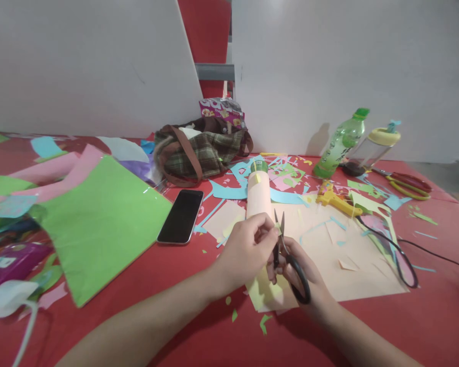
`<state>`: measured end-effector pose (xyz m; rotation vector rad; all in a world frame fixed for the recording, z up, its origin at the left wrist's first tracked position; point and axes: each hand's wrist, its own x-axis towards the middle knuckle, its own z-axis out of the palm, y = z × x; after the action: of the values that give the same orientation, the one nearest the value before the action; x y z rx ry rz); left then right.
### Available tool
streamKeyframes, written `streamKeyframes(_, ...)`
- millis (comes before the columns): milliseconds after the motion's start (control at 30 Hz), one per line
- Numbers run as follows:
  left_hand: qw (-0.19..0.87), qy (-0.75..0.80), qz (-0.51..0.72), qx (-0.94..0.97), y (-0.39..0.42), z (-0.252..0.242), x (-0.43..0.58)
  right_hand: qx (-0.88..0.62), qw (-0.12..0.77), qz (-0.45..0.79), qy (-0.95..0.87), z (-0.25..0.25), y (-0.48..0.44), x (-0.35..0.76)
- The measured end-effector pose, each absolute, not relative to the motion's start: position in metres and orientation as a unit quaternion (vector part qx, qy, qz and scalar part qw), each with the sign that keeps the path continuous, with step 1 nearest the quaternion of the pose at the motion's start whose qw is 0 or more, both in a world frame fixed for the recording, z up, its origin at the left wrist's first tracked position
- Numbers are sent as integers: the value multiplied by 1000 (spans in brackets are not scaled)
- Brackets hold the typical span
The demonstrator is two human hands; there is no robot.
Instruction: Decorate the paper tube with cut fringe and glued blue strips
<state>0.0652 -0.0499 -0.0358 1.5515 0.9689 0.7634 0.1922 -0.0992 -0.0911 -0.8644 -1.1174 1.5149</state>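
Note:
My right hand (304, 262) is closed around a pair of black-handled scissors (298, 280), whose blades point up and away with a slight gap between them. Close against the blades, my left hand (252, 244) pinches a small yellow-green scrap of paper (278, 228). Just beyond my hands lies a roll covered in pale peach paper (258, 193), with a green end and yellow bits on it. Below my hands is a sheet of pale yellow paper (262, 295), partly hidden by them.
A phone (180, 216) and a large green sheet (107, 224) lie left. Behind stands a plaid bag (218, 153). To the right are a yellow glue gun (338, 201) with a cord, a green bottle (340, 145), a clear jar (377, 148) and red-handled pliers (409, 182). Paper scraps litter the red table.

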Motion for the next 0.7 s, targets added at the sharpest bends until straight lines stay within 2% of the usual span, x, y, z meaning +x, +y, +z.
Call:
streamKeyframes(333,636,367,301,609,-51,-39,66,-353,517,624,-468,-91,-100,192)
streamKeyframes(700,624,374,308,613,-51,-37,66,-340,516,632,-468,-89,-100,192)
